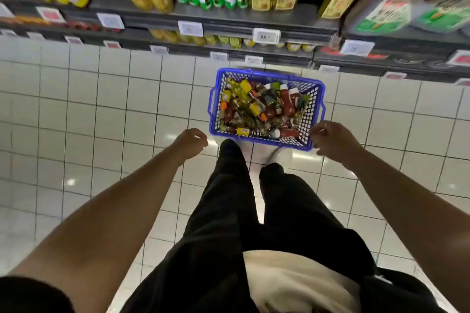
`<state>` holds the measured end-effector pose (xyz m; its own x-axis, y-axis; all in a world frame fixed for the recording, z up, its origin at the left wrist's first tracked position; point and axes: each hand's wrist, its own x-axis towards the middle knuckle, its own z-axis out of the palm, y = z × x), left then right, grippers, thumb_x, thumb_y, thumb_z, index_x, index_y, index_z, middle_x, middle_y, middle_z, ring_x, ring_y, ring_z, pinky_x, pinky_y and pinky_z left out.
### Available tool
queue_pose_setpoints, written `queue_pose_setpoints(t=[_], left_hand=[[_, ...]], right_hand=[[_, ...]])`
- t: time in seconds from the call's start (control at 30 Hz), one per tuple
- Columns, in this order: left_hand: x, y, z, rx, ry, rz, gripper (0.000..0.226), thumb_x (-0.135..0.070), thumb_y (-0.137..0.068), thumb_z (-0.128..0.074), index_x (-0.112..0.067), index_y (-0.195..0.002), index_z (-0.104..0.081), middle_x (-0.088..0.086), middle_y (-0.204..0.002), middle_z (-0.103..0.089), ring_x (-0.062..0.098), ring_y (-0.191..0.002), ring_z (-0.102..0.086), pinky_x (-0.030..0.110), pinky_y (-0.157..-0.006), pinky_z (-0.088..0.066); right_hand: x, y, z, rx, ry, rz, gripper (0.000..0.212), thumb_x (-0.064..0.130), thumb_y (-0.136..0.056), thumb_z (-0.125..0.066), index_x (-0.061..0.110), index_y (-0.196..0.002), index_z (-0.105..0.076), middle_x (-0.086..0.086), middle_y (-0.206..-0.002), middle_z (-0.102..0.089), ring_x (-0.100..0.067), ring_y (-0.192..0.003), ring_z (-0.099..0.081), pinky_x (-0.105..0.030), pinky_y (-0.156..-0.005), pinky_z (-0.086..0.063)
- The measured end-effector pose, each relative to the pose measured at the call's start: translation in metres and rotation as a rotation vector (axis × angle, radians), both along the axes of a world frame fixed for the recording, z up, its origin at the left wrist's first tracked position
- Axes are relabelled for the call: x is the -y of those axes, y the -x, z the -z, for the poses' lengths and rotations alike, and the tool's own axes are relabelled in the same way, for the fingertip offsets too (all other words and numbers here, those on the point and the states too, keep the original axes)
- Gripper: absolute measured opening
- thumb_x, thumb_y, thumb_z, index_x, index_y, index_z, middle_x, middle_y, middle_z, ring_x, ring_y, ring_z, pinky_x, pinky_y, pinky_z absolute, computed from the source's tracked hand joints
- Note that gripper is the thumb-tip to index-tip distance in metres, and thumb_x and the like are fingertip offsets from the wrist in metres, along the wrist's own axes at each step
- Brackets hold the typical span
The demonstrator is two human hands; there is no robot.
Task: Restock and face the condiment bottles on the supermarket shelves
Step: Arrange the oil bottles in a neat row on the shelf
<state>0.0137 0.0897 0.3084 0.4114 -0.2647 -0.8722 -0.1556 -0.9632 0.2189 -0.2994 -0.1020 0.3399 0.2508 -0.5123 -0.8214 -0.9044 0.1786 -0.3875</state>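
Empty grips (191, 142) (330, 138) near bottle-filled basket (316, 119)

the person wears loose black trousers (229, 211), wide in the leg, and white shoes (281, 156) with rounded toes. a cream top (292, 282) hangs over the waist. a short black sleeve (30, 295) covers the left upper arm; both forearms are bare. a thin ring (325, 124) sits on one finger of the right hand (333, 138).

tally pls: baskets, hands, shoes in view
blue basket: 1
hands: 2, left hand and right hand
white shoes: 2
total: 5
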Motion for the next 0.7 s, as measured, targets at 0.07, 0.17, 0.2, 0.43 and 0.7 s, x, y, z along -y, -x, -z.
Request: queue_pose_setpoints(t=[0.07, 0.17, 0.2, 0.43, 0.7], left_hand=[[-0.014, 0.018, 0.018, 0.06, -0.021, 0.006, 0.014, -0.017, -0.093, -0.067, -0.014, -0.106, -0.069, 0.012, -0.11, -0.069, 0.029, -0.097, -0.066, 0.037, -0.08, -0.054], [-0.026, 0.037, 0.045, 0.096, -0.03, -0.024, 0.014, -0.02, -0.092, -0.064, -0.019, -0.106, -0.068, 0.008, -0.112, -0.069, 0.028, -0.102, -0.065, 0.039, -0.087, -0.054], [-0.026, 0.042, 0.054, 0.098, -0.033, -0.008, 0.016, -0.02, -0.092, -0.064, -0.018, -0.108, -0.068, 0.007, -0.114, -0.069, 0.027, -0.102, -0.065, 0.038, -0.087, -0.054], [-0.024, 0.06, 0.149, 0.09, -0.039, 0.034, 0.029, -0.018, -0.092, -0.061, -0.023, -0.121, -0.063, 0.0, -0.118, -0.064, 0.022, -0.102, -0.061, 0.032, -0.081, -0.05], [0.013, 0.042, 0.277, 0.131, 0.215, 0.105, 0.034, -0.02, -0.096, -0.06, -0.026, -0.129, -0.055, -0.008, -0.114, -0.061, 0.019, -0.106, -0.062, 0.027, -0.077, -0.049]], right_hand=[[-0.011, 0.007, 0.018, -0.022, -0.024, -0.049, 0.015, 0.016, -0.098, -0.055, 0.01, -0.107, -0.067, -0.019, -0.109, -0.071, -0.04, -0.102, -0.068, -0.052, -0.093, -0.056], [-0.028, 0.011, 0.041, -0.051, -0.046, -0.143, 0.016, 0.019, -0.095, -0.061, 0.017, -0.11, -0.066, -0.011, -0.108, -0.068, -0.034, -0.099, -0.066, -0.04, -0.082, -0.056], [-0.032, 0.012, 0.05, -0.058, -0.055, -0.159, 0.015, 0.021, -0.093, -0.063, 0.02, -0.108, -0.065, -0.008, -0.108, -0.068, -0.031, -0.098, -0.066, -0.036, -0.079, -0.054], [-0.05, 0.001, 0.146, -0.019, -0.103, -0.247, 0.018, 0.031, -0.09, -0.07, 0.029, -0.105, -0.061, 0.004, -0.104, -0.066, -0.016, -0.09, -0.061, -0.023, -0.064, -0.04], [-0.039, -0.068, 0.284, 0.113, -0.051, -0.333, 0.042, 0.036, -0.087, -0.077, 0.02, -0.123, -0.061, 0.006, -0.105, -0.061, -0.015, -0.094, -0.061, -0.021, -0.07, -0.043]])
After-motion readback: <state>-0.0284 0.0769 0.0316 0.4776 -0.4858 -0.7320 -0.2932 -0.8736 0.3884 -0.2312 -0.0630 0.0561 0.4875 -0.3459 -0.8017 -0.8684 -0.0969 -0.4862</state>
